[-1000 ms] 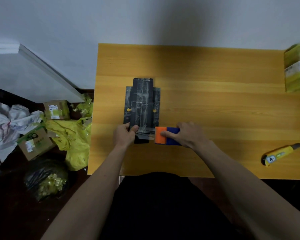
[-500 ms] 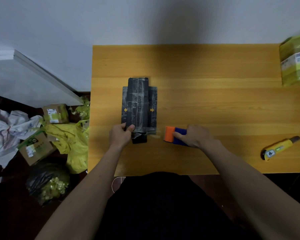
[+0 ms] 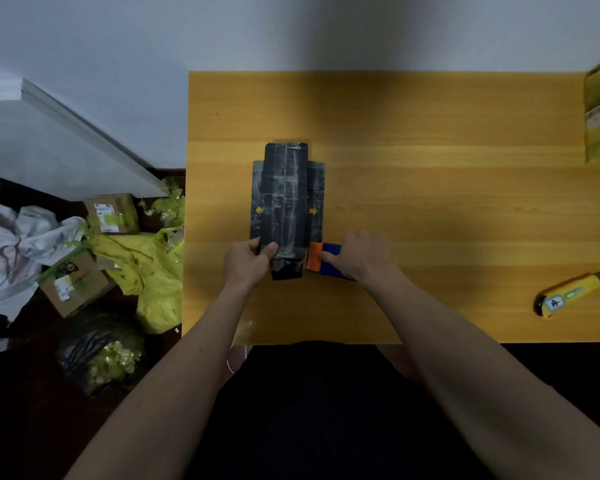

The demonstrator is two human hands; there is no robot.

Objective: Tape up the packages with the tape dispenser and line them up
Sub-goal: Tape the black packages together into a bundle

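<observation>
Informal home parcel-packing corner, where I work. Evidence: a plain orange wood-grain table (image 3: 430, 133) pushed against a bare white wall (image 3: 291, 29); labelled brown cardboard boxes (image 3: 73, 285) dumped on the dark floor beside crumpled yellow plastic mailer bags (image 3: 153, 271); a black bin bag (image 3: 97, 351) of scraps; a yellow retractable utility knife (image 3: 572, 292) on the tabletop.

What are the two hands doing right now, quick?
Left hand: gripping the near end of the black package.
Right hand: holding the orange and blue tape dispenser against the package's right side.
</observation>
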